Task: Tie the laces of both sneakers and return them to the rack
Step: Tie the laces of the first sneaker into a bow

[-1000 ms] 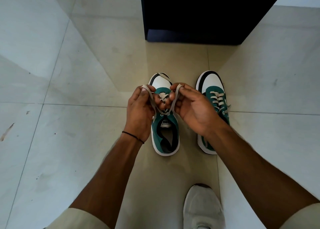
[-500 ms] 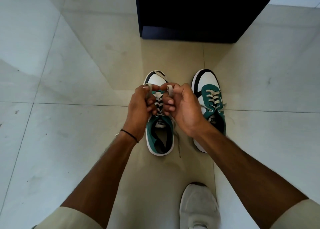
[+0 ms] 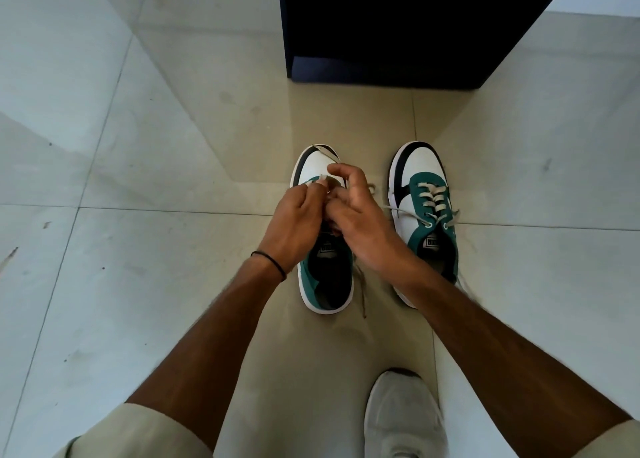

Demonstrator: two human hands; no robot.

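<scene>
Two green, white and black sneakers stand side by side on the tiled floor, toes pointing away from me. Over the tongue of the left sneaker point(image 3: 325, 284) my left hand point(image 3: 294, 225) pinches a loop of its beige lace point(image 3: 362, 291). My right hand point(image 3: 360, 222) is closed around the other strand, fingers curled against the left hand. One loose lace end trails down the sneaker's right side to the floor. The right sneaker point(image 3: 424, 197) stands untouched, its laces lying loose across the eyelets and off to both sides.
A dark blue cabinet point(image 3: 398, 27) stands on the floor just beyond the sneakers' toes. My own grey shoe point(image 3: 403, 416) is planted near the bottom of the view. Pale tiles point(image 3: 121, 249) spread to the left and right.
My hands have come together from holding the lace ends apart. They now work close against each other over the left sneaker's tongue, and a lace end has dropped to the floor.
</scene>
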